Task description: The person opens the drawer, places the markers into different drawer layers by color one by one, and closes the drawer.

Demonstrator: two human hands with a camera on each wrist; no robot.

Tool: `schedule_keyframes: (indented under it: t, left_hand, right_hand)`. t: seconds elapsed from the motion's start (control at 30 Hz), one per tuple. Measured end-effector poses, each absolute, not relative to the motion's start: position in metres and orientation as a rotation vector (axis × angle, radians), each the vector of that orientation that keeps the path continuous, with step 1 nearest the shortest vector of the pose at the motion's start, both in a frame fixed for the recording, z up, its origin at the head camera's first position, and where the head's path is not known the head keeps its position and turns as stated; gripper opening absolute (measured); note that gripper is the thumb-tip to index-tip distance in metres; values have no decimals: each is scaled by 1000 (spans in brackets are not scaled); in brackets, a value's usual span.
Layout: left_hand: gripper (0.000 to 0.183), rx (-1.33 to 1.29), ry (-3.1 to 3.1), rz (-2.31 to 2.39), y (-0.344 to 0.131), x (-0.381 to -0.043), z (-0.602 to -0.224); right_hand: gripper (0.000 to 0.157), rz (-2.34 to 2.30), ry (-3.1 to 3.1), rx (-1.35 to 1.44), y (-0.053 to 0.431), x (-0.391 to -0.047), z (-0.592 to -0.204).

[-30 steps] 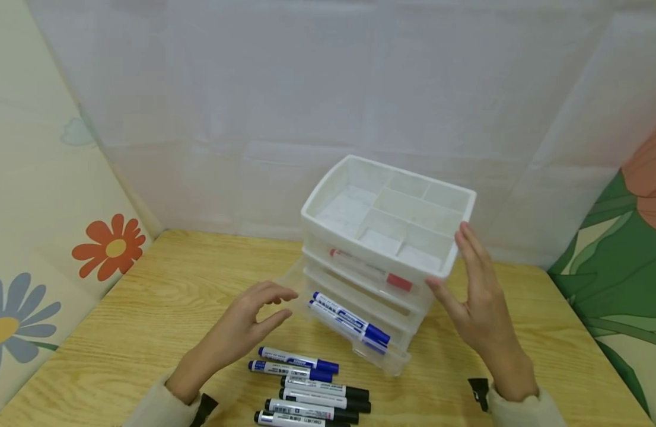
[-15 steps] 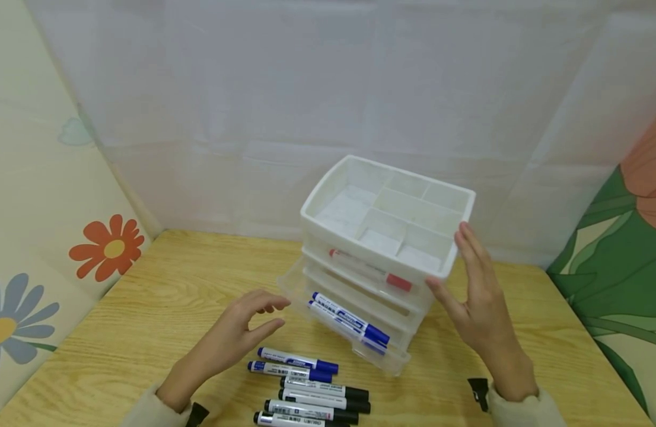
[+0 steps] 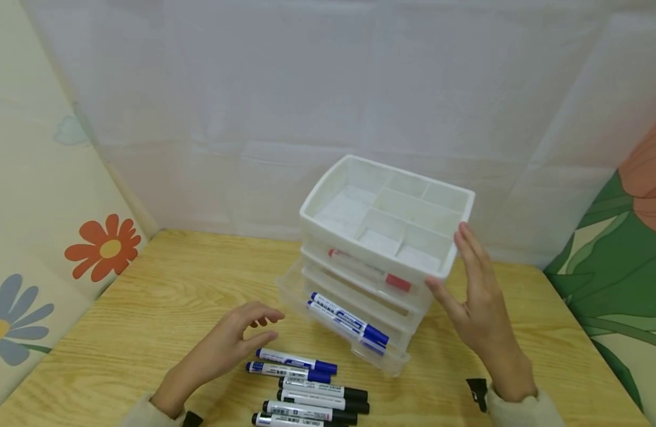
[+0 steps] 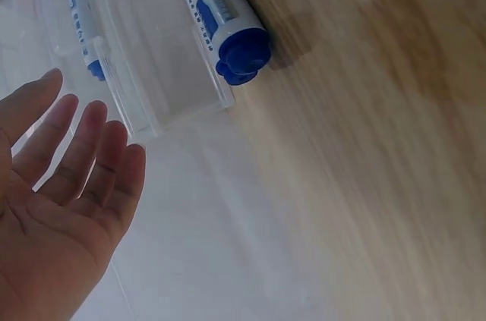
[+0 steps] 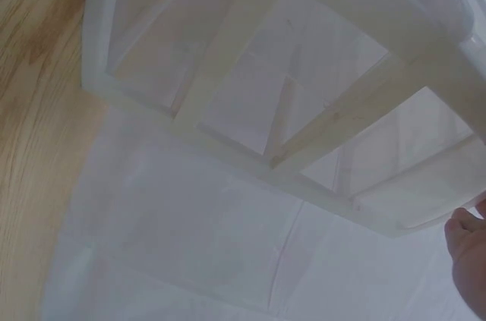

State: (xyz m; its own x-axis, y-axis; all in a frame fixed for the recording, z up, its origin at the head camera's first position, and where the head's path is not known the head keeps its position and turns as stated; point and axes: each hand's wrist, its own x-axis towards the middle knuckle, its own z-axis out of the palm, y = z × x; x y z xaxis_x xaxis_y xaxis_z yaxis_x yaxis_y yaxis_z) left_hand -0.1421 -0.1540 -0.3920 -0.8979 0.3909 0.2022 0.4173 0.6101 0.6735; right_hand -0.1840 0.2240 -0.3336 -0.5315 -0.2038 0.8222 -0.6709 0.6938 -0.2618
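A white drawer organizer (image 3: 371,249) with a divided top tray stands at an angle on the table in the head view. Its clear bottom drawer (image 3: 290,287) is pulled out, with two blue-capped whiteboard markers (image 3: 354,320) lying in it. Through a higher drawer front shows a red-capped marker (image 3: 368,271). My right hand (image 3: 483,302) rests on the organizer's right front corner, thumb at the front, fingers along the side. My left hand (image 3: 232,338) hovers left of the drawer, fingers loosely bent, holding nothing; the left wrist view shows its bare palm (image 4: 61,237).
Below the drawer on the table lie two blue-capped markers (image 3: 296,360) and several black-capped markers (image 3: 322,388), in a column. Behind the organizer hangs a white cloth (image 3: 242,118). Flower-printed sheets (image 3: 29,148) border both sides of the wooden table (image 3: 189,279).
My left hand has drawn back to the left and slightly down, away from the open drawer. The right hand and the organizer hold their place.
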Motion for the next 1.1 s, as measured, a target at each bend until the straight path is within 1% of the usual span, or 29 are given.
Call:
schedule_keyframes:
  t: [0.73, 1.1]
  left_hand:
    - [25, -839, -2960, -1185, -165, -151, -402]
    - [26, -836, -3103, -1254, -168, -155, -404]
  right_hand:
    - [80, 644, -2066, 687, 222, -183, -328]
    - [79, 581, -2052, 738, 224, -184, -326]
